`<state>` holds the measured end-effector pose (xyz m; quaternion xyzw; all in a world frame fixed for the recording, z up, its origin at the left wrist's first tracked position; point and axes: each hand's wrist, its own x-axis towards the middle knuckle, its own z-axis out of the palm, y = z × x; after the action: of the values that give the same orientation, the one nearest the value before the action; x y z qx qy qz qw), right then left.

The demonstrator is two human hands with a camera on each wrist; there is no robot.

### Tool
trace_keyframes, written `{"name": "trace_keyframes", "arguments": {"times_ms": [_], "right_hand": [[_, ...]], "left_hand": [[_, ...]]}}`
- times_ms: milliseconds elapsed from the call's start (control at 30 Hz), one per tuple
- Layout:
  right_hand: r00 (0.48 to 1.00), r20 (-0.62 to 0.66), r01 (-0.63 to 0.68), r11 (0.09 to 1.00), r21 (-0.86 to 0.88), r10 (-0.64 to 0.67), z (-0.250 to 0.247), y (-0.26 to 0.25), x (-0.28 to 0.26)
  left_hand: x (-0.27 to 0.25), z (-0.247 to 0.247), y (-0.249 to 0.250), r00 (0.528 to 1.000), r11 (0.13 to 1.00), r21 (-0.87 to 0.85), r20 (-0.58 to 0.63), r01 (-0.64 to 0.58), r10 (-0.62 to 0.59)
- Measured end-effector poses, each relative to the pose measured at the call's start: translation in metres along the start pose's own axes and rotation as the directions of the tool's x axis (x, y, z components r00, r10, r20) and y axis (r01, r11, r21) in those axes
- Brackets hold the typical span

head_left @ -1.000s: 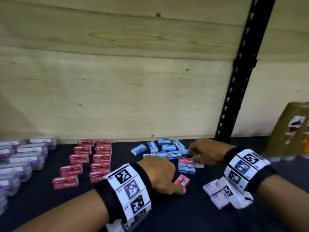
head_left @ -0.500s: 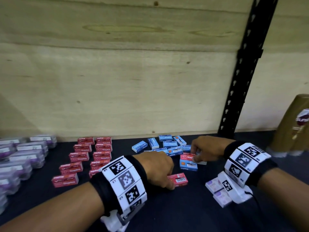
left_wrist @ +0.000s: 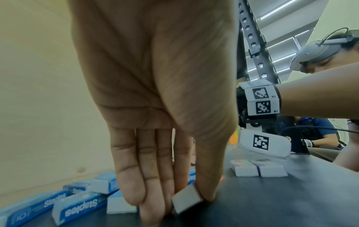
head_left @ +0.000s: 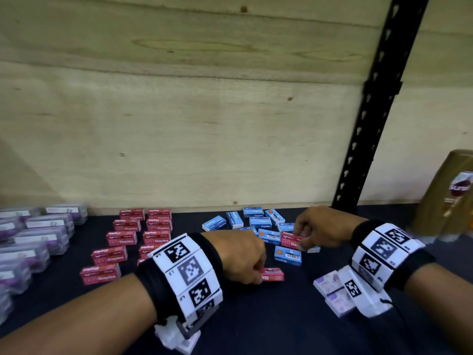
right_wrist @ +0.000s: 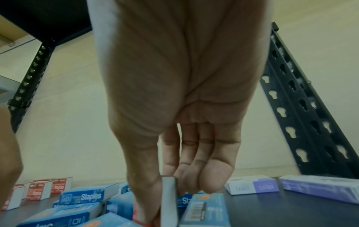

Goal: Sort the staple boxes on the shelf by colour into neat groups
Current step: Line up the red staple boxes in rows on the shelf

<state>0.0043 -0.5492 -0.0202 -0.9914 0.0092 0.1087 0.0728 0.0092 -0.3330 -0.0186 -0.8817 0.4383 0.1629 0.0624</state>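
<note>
- left hand point(head_left: 240, 254) pinching a red box point(head_left: 272, 274) flat on the shelf point(head_left: 281, 324), nearest.
- right hand point(head_left: 321, 230) gripping another red box point(head_left: 290, 239) atop the blue pile point(head_left: 258, 222), farther right.
- red rows point(head_left: 128, 239) lined up left; purple boxes point(head_left: 332, 290) near right.

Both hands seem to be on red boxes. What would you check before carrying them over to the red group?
1. Left hand pinches a red box: ok.
2. Right hand pinches the other red box: ok.
3. That box is free of the blue boxes crowding it: cannot tell.
4. Red rows tidy: ok.
5. Free shelf in front of the rows: ok.
</note>
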Motion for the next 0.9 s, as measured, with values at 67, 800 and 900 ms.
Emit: {"name": "trace_keyframes", "arguments": {"times_ms": [67,800,900], "right_hand": [[1.000,0.016,0.002,1.000,0.006,-0.002,-0.001,0.003,-0.002],[0.999,0.003,0.036,0.999,0.026,-0.036,-0.014,-0.010,-0.013],[0.998,-0.006,0.063,0.997,0.034,-0.063,-0.014,-0.019,-0.012]], "left_hand": [[-0.002,-0.002,-0.001,1.000,1.000,0.013,0.023,0.001,-0.001],[0.002,-0.006,-0.012,0.993,0.989,-0.147,-0.120,0.000,-0.018],[-0.010,-0.013,-0.023,0.986,0.985,-0.172,-0.157,0.027,-0.055]]}}
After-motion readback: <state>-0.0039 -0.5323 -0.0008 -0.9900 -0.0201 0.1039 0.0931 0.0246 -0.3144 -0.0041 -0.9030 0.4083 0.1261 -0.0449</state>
